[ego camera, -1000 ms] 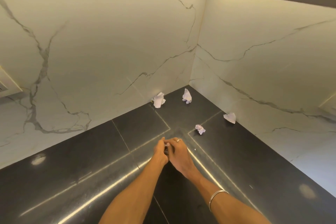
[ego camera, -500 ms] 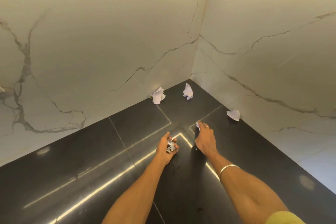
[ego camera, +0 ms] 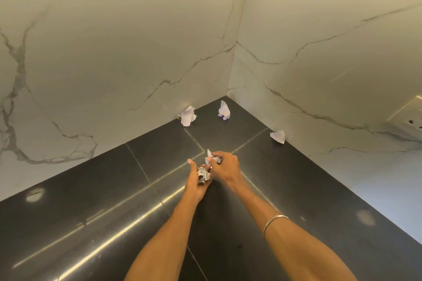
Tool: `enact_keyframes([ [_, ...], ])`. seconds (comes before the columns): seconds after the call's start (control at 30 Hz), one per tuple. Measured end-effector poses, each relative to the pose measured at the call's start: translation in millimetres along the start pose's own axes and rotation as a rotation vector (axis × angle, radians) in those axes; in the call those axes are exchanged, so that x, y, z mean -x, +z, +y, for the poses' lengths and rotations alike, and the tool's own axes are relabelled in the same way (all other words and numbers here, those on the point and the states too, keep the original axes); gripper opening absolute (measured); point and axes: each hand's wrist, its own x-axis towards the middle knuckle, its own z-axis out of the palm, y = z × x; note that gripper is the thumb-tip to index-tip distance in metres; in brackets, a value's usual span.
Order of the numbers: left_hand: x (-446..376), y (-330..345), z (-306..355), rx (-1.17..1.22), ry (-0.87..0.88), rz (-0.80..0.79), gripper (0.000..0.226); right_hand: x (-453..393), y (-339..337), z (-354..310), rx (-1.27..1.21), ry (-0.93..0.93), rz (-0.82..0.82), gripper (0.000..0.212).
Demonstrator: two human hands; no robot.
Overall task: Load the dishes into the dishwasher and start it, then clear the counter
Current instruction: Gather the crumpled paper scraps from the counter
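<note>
A dark stone tabletop is seen in a corner formed by two marble-look walls. The counter-clearing part of the task appears to be in hand; no dishwasher and no dishes are visible.

The left hand is held palm-up and cupped just above the tabletop, and a crumpled wad of paper is kept loosely in it, so the hand seems to serve as a collecting place. The right hand is closed in a pinch on a smaller white paper scrap, which is held directly beside and slightly above the left palm, probably so that it can be dropped onto the wad. A thin metal bangle is worn on the right wrist.

Three more crumpled paper pieces are left on the tabletop: one touching the left wall, one standing near the corner, and one against the right wall. They lie well apart from the hands, so a longer reach will likely be needed. A wall socket is partly visible at the right edge.
</note>
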Motion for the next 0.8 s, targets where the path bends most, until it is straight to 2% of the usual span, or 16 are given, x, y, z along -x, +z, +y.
enact_keyframes([
  [0.13, 7.5, -6.0, -2.1, -0.025, 0.009, 0.017, 0.075, 16.0, 27.1, -5.8, 0.111, -0.074, -0.151, 0.021],
  [0.23, 14.2, -17.8, -3.1, -0.103, -0.038, -0.046, 0.084, 30.9, 32.5, -3.6, 0.12, -0.022, -0.1, 0.015],
  [0.33, 22.8, -16.6, -0.3, -0.185, -0.032, -0.068, 0.062, 36.1, 33.9, 4.6, 0.198, 0.02, -0.063, 0.008],
  [0.4, 23.4, -7.9, 1.4, -0.256, -0.032, -0.019, 0.043, 31.3, 33.0, 12.2, 0.254, 0.014, -0.07, 0.016],
  [0.47, 18.8, 2.0, 0.1, -0.29, -0.035, 0.032, 0.034, 24.7, 27.6, 16.8, 0.245, 0.036, -0.11, 0.02],
  [0.57, 4.4, 12.0, -1.7, -0.351, -0.036, 0.098, 0.033, 13.6, 17.4, 23.2, 0.156, 0.041, -0.214, 0.03],
  [0.67, -5.5, 18.7, -1.4, -0.367, -0.04, 0.101, 0.028, 1.9, 0.4, 23.0, 0.104, 0.086, -0.336, 0.028],
  [0.8, -19.8, 35.3, -0.9, -0.276, -0.046, 0.047, 0.025, -19.8, -29.9, 37.4, 0.04, 0.171, -0.215, 0.027],
])
